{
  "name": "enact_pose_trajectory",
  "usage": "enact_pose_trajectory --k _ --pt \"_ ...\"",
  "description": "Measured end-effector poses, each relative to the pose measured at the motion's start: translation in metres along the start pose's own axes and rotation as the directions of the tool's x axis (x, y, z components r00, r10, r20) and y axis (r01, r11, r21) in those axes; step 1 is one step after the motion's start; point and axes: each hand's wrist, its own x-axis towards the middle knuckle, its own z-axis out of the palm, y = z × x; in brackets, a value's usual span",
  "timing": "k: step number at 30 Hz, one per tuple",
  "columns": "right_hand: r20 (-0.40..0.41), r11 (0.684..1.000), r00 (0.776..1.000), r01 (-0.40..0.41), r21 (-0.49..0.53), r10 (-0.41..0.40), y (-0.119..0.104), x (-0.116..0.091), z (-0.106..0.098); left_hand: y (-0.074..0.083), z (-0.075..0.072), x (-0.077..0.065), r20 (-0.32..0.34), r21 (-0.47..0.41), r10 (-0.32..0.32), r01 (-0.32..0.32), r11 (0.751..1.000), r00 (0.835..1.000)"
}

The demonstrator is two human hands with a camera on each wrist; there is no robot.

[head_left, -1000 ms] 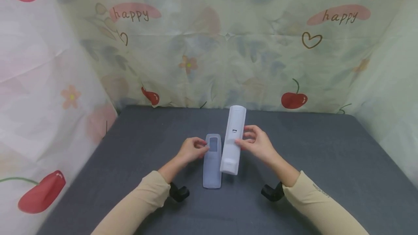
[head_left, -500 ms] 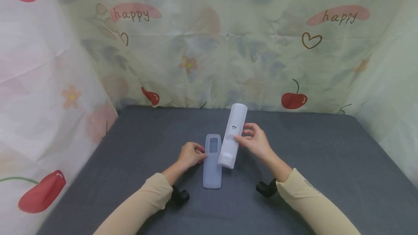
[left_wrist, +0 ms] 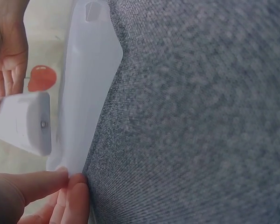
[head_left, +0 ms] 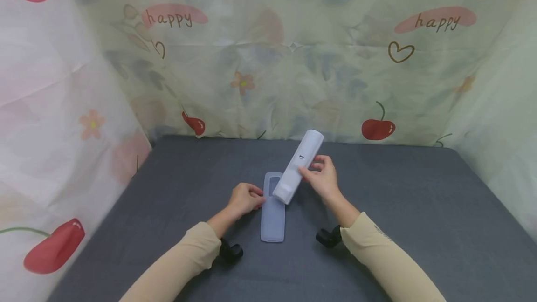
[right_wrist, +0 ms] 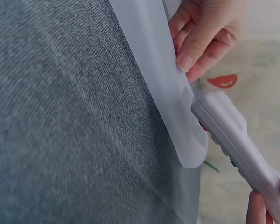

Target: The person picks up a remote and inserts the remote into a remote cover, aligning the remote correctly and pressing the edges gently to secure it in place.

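Observation:
A white remote control (head_left: 299, 164) hangs tilted in my right hand (head_left: 324, 178), thumb on its back and fingers round its far side. Its buttoned side faces down; a few buttons show along the edge of the remote (right_wrist: 242, 149) in the right wrist view. Below it a translucent, pale remote cover (head_left: 272, 223) with a window near its far end lies on the dark cloth. My left hand (head_left: 244, 198) pinches the left edge of this cover (left_wrist: 84, 79) between thumb and fingers. The remote's lower end overlaps the cover's window in the head view; in the left wrist view the two look apart.
Dark grey cloth (head_left: 168, 171) covers the table. Behind it and at both sides hang pale printed curtains (head_left: 293, 83) with cherries and hearts. Black wrist mounts (head_left: 329, 236) stick out below both forearms.
My right hand has moved left and slightly away from me, tipping the remote so its near end swings left over the cover. My left hand has slid slightly nearer along the cover's edge.

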Motion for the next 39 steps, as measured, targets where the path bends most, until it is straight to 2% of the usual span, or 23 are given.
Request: enact_pose_trajectory --k 7,17,30,39 --pt "-0.059 0.998 0.998 -0.005 0.058 0.008 0.004 0.003 0.010 -0.001 0.000 0.001 0.007 -0.017 -0.006 0.006 1.000 1.000" --pt "-0.109 0.996 0.993 -0.040 0.076 0.048 0.010 0.008 0.017 -0.002 -0.001 0.002 0.022 -0.018 -0.032 0.032 0.999 0.999" --pt "-0.171 0.995 0.984 -0.027 0.100 0.044 0.015 0.009 0.026 -0.001 -0.001 0.002 0.023 -0.022 -0.034 0.034 0.999 0.999" --pt "-0.163 0.993 0.985 -0.045 0.110 0.063 0.019 0.012 0.031 -0.001 -0.001 0.002 0.027 -0.014 -0.036 0.036 0.999 0.999"
